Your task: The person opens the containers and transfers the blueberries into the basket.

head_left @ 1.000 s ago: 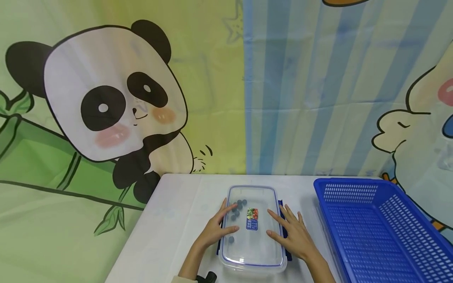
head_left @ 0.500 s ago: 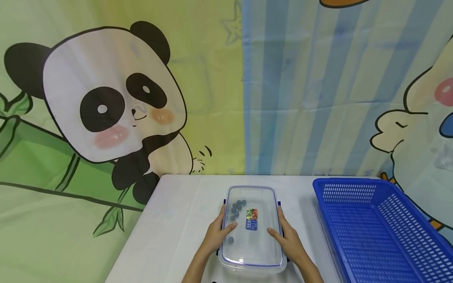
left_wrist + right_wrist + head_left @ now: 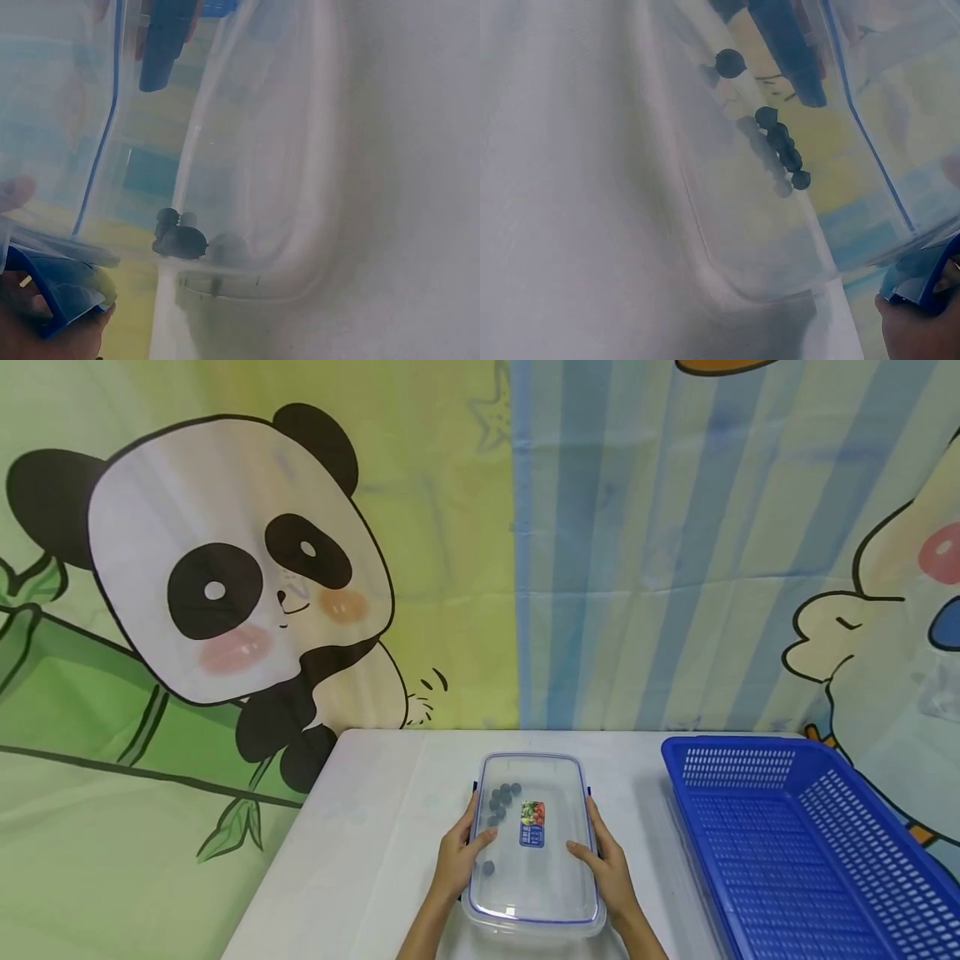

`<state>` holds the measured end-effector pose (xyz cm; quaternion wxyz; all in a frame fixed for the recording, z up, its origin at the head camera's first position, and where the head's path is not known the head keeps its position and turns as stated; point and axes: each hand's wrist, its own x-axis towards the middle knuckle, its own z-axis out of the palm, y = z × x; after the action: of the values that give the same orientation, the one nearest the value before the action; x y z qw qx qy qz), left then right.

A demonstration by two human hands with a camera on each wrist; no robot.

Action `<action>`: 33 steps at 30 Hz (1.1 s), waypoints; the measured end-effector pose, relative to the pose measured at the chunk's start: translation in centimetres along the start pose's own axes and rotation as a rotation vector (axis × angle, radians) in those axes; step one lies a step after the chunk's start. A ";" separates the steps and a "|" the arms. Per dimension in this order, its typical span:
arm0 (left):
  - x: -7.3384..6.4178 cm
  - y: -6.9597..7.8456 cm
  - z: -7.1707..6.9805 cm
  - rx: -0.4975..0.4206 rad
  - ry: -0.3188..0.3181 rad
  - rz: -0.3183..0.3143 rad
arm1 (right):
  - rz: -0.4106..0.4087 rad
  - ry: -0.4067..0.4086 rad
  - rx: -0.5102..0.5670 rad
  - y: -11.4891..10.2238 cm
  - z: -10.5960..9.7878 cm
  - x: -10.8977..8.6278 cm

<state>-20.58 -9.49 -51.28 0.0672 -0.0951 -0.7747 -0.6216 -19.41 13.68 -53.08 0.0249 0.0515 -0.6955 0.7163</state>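
A clear plastic food container point(image 3: 536, 893) with a blue-lined lid lies flat in front of me, a fruit sticker point(image 3: 532, 823) on top. Several blueberries point(image 3: 498, 802) show through it along the left side. My left hand point(image 3: 453, 864) holds the left side, its thumb on the lid. On the right side, my right hand point(image 3: 613, 870) grips in the same way. In the left wrist view, left fingers are at a raised blue side latch point(image 3: 71, 292); the right wrist view has right fingers at the opposite latch point(image 3: 919, 281). Most fingers are hidden beside the container in the head view.
To the right stands a large blue perforated plastic basket point(image 3: 810, 860). Both it and the container are on a white table point(image 3: 360, 843). Behind the table hangs a cartoon curtain point(image 3: 450, 568) with a panda and stripes.
Both hands were spread over the lid with fingers lifted. They have since lowered to the container's two sides, fingers down at the latches and thumbs on the lid. The container has barely moved.
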 end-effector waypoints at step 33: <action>1.7 3.3 -2.9 -0.043 0.092 0.028 | 0.094 0.132 0.062 -6.5 3.0 0.7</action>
<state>-21.54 -11.50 -47.19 0.1093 -0.0788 -0.7559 -0.6407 -19.33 10.83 -46.49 0.0356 -0.0280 -0.6716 0.7395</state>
